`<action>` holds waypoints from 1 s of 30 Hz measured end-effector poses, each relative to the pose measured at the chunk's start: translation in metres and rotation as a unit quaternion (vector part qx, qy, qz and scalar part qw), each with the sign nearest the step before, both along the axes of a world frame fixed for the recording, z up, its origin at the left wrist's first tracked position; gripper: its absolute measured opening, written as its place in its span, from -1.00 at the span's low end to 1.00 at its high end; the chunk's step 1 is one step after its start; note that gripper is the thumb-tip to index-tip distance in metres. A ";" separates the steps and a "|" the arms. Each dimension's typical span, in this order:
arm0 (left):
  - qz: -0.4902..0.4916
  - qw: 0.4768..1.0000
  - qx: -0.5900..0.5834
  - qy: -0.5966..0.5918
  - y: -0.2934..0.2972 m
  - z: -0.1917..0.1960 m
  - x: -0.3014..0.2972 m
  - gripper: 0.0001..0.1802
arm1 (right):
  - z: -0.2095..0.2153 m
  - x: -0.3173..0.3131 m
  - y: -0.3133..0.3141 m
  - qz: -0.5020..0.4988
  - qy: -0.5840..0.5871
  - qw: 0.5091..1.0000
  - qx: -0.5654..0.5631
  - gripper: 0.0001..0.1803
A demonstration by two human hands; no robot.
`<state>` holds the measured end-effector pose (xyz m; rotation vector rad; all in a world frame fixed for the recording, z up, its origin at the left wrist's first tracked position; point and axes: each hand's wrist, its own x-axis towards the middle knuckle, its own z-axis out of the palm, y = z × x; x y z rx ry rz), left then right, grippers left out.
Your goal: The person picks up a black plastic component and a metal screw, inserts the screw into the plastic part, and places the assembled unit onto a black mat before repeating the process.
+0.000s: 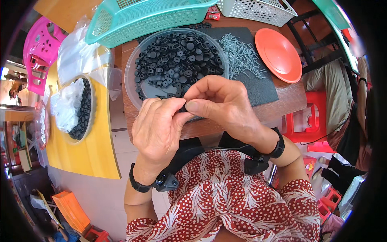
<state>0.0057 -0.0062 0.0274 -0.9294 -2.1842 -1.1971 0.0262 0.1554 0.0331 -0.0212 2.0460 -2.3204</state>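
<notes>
Rubber is my guess for the small black cap [183, 109] pinched between the two hands just above the near edge of the desk [282, 103]. The left hand [159, 129] and the right hand [219, 103] meet at the picture's centre, each grip narrow and closed on the cap between thumb and fingertips; most of the piece is hidden by them.

It looks very light, slightly soft and matte, so it should not slip, but it is tiny and easy to drop. Its rim seems the best place to hold it, with fingertips only.

At 12 o'clock from the hands sits a clear round bowl [133, 76] full of the same black caps [177, 60]. At 1 o'clock a heap of grey screws [242, 52] lies on a dark mat [262, 90], with an orange plate [278, 54] beyond. A teal basket [141, 18] stands behind the bowl. At 9 o'clock a second bowl [78, 111] holds more caps and a plastic bag.
</notes>
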 end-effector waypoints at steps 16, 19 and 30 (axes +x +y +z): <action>-0.079 0.869 0.276 -0.404 0.010 -0.015 0.009 -0.77 | -0.012 0.009 0.002 -0.052 0.031 0.998 -0.006 -0.86; -0.074 0.830 0.285 -0.473 0.006 -0.012 0.010 -0.75 | -0.017 0.009 -0.003 -0.093 0.128 0.984 0.083 -0.87; -0.088 0.805 0.316 -0.494 0.008 -0.011 0.001 -0.75 | -0.031 0.008 0.052 -0.167 0.314 0.852 0.385 -0.80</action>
